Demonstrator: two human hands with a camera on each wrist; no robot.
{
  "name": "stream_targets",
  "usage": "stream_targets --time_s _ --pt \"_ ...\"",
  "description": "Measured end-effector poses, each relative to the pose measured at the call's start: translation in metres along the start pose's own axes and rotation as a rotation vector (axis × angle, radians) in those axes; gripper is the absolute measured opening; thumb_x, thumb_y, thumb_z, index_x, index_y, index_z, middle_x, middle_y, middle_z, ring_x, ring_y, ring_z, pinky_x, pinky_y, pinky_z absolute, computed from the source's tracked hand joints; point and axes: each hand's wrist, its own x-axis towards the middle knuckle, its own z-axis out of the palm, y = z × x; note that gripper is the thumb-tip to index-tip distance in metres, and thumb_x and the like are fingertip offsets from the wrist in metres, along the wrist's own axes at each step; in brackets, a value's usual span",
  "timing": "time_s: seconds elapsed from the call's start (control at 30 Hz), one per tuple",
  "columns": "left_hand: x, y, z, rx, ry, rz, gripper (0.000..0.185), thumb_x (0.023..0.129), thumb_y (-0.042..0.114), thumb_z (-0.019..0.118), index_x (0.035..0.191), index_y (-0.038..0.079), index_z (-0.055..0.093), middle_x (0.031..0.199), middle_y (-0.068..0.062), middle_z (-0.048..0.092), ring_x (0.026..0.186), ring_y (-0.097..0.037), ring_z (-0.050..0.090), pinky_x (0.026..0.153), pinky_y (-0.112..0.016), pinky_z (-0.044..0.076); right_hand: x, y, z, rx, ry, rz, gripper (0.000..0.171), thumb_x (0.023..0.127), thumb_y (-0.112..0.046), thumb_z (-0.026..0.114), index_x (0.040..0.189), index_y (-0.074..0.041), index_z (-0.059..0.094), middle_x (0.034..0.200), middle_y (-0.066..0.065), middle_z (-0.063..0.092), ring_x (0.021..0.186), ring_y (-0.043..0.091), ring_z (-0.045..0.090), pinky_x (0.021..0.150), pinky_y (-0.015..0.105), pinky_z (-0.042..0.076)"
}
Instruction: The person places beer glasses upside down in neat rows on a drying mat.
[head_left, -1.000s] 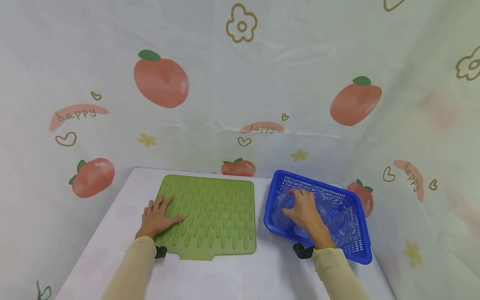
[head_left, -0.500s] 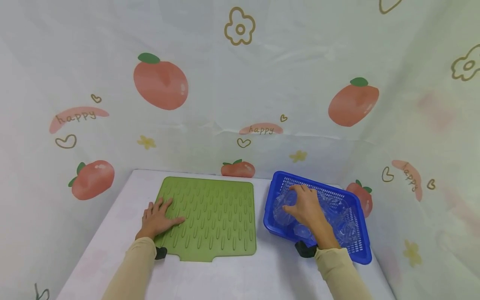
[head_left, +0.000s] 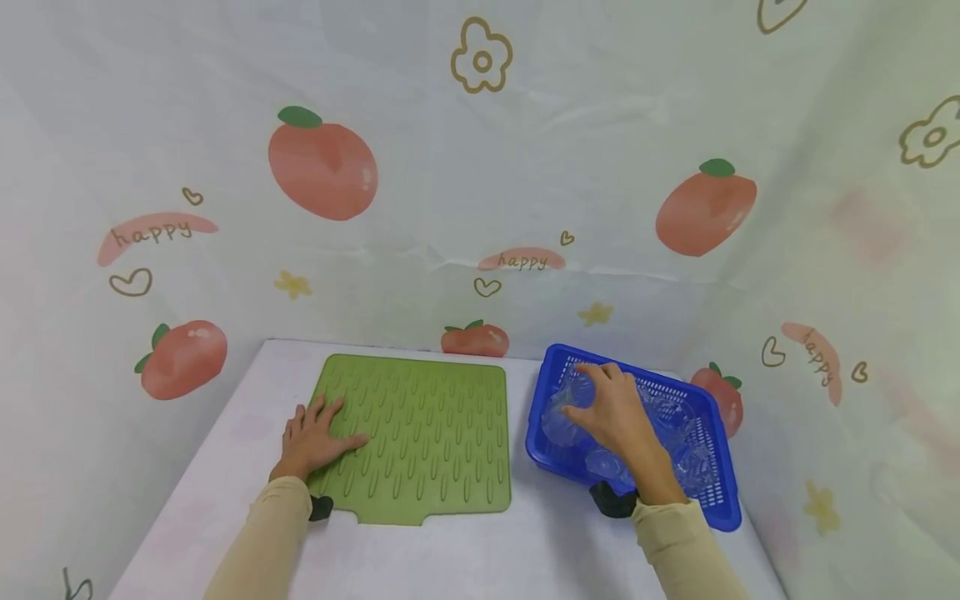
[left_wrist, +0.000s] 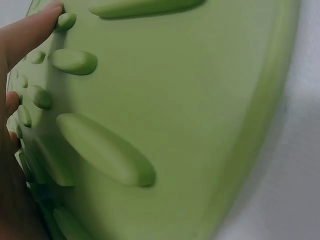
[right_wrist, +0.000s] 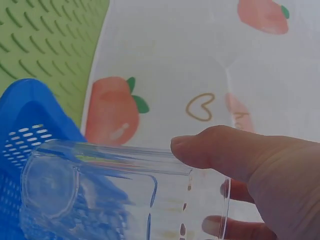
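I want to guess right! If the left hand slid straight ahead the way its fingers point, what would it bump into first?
Probably just more of the green mat: the left hand already rests flat on it, fingers pointing across its raised bumps.

Head overlooks table (head_left: 465, 550); wrist views close, perhaps sharing mat (left_wrist: 200, 100).

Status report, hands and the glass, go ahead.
Left hand flat on green mat. Right hand gripping clear glass in blue basket. Nothing blocking.

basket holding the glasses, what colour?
Blue, with perforated walls: the basket shows best in the head view.
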Motion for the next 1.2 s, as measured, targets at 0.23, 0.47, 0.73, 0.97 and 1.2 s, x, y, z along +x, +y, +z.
stream_targets --time_s 0.23,0.47,0.73,0.97,1.2 --pt "0.002 -0.007 0.005 -0.001 0.015 0.007 0.111 0.079 0.078 0.065 0.161 0.012 0.029 0.168 -0.030 0.009 0.151 -0.063 -0.005 0.118 -0.078 0.000 -0.002 -0.007 -0.009 -0.005 0.044 -0.016 0.069 0.084 -0.033 0.083 0.143 -0.010 0.058 0.135 0.026 0.056 0.123 0.047 0.051 0.098 0.063 0.049" --pt "0.004 -0.011 0.005 0.012 0.016 0.006 0.111 0.081 0.075 0.067 0.161 0.009 0.028 0.167 -0.032 0.008 0.150 -0.064 -0.005 0.116 -0.079 0.000 -0.001 -0.009 -0.013 0.047 0.079 -0.034 0.065 0.086 -0.034 0.081 0.142 -0.009 0.059 0.136 0.026 0.055 0.125 0.047 0.053 0.097 0.063 0.051" --pt "0.002 -0.007 0.005 0.017 0.016 0.007 0.108 0.083 0.073 0.066 0.160 0.008 0.028 0.167 -0.032 0.008 0.150 -0.064 -0.005 0.117 -0.078 0.000 0.000 -0.009 -0.010 0.087 0.147 -0.054 0.065 0.087 -0.041 0.081 0.140 -0.010 0.059 0.132 0.024 0.058 0.120 0.043 0.057 0.095 0.061 0.053" --pt "-0.001 -0.003 0.003 -0.007 0.012 0.007 0.108 0.081 0.072 0.068 0.160 0.010 0.029 0.166 -0.032 0.009 0.149 -0.065 -0.005 0.117 -0.078 -0.001 0.002 -0.012 -0.010 0.187 0.156 -0.040 0.069 0.088 -0.047 0.078 0.142 -0.010 0.057 0.135 0.020 0.056 0.123 0.039 0.058 0.099 0.059 0.053" --pt "0.004 -0.008 0.008 0.019 0.030 0.013 0.108 0.082 0.072 0.068 0.160 0.008 0.028 0.166 -0.032 0.009 0.150 -0.064 -0.004 0.116 -0.079 0.000 0.006 -0.011 -0.005 0.324 0.176 -0.003 0.069 0.089 -0.048 0.077 0.144 -0.013 0.055 0.140 0.019 0.053 0.124 0.035 0.058 0.097 0.053 0.055"
